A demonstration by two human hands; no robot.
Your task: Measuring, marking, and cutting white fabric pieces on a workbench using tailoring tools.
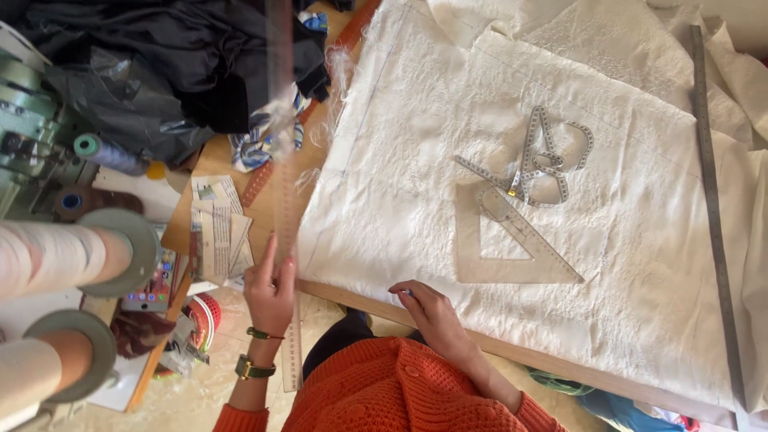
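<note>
My left hand (270, 290), with a watch and a bracelet on the wrist, grips a long clear ruler (282, 160) that stands blurred along the left edge of the white fabric (416, 160). My right hand (426, 308) rests with curled fingers on the near edge of that fabric. A small bluish tip shows at its fingertips, and I cannot tell what it is. A clear set square (512, 252) and a coiled tape measure (548, 152) lie on the fabric beyond my right hand. My orange sleeves fill the bottom of the view.
The fabric lies on a wooden table (512, 352). A long metal ruler (712, 216) runs down its right side. Black cloth (184, 64) is heaped at the far left. A green sewing machine (28, 120), thread cones (56, 256) and loose papers (220, 232) crowd the left.
</note>
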